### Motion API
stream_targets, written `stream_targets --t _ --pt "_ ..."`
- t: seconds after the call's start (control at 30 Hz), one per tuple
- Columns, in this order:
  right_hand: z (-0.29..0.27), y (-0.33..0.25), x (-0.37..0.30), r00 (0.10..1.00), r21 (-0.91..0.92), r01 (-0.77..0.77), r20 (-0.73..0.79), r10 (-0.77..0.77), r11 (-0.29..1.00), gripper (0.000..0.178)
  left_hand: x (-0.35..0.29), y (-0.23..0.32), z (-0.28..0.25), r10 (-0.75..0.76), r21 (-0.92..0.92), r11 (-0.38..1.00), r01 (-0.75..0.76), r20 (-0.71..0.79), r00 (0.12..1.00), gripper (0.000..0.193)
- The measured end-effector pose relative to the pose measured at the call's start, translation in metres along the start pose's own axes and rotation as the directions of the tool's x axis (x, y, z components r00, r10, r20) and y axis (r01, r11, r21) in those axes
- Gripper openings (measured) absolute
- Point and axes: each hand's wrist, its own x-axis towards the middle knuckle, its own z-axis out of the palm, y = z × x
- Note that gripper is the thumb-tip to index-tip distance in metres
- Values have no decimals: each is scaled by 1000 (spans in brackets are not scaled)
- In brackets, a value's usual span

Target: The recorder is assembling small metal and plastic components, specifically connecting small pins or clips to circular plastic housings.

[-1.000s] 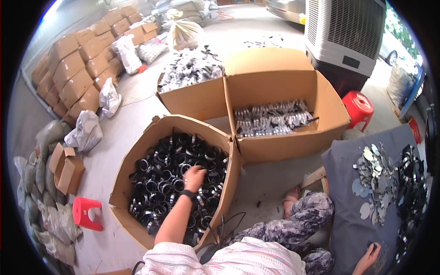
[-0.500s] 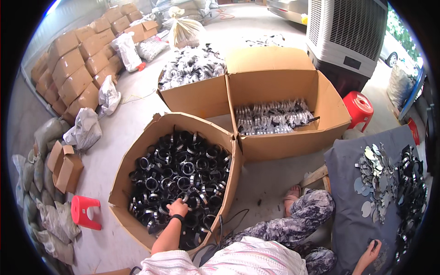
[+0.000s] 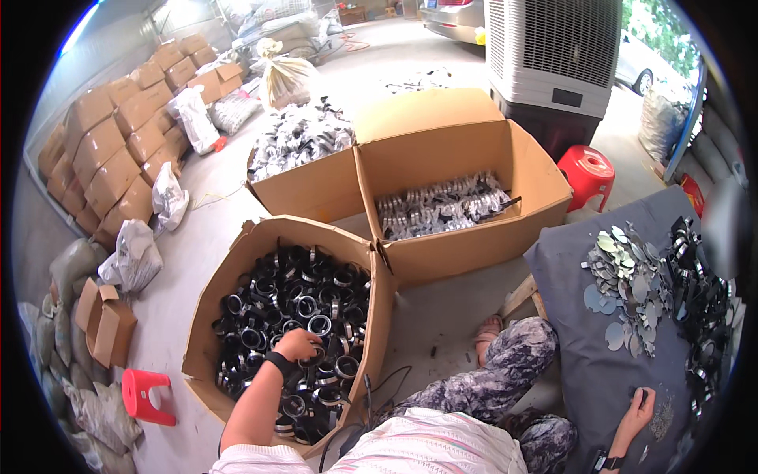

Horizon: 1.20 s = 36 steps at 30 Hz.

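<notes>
My left hand (image 3: 298,345), with a dark band on the wrist, is down in an open cardboard box (image 3: 202,332) on the left. Many black ring-shaped parts (image 3: 306,306) with silvery bands fill that box. The fingers are closed at a black ring among them, partly hidden by the hand. Over at the right, my right hand (image 3: 638,411) rests by the grey cloth (image 3: 576,316) covering a table. A small dark piece (image 3: 643,397) is pinched between its thumb and fingers. Farther up the cloth lie a heap of flat silvery discs (image 3: 632,288) and a pile of black parts (image 3: 703,316).
Beyond stands a cardboard box (image 3: 466,257) with rows of plastic-wrapped parts, beside another box (image 3: 304,193) of wrapped parts. Red stools (image 3: 586,175) and a tall air cooler (image 3: 553,55) stand nearby. Stacked cartons (image 3: 118,150) and sacks (image 3: 71,340) line the left. A cable (image 3: 369,403) hangs by my leg.
The view has turned to the right. My left hand has shifted within the box of black rings. My right hand still holds the small dark piece near the table's near edge.
</notes>
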Motion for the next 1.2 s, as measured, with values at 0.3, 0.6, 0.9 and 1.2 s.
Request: stream_targets --t 0.3,0.6,0.9,1.2 --pt "-3 -8 -3 997 54 10 -75 -6 998 13 -4 55 -67 180 -808 558 -189 -105 978 18" --pt "19 -53 2 984 412 -36 -143 104 910 4 -39 269 -69 625 -835 172 -523 -317 713 21" --pt "6 -145 12 954 111 296 -77 -289 949 25 -88 474 5 967 -929 166 -332 88 238 20" --pt "8 -143 24 866 -186 427 367 -340 885 21 -107 516 57 934 -884 352 -309 352 57 17"
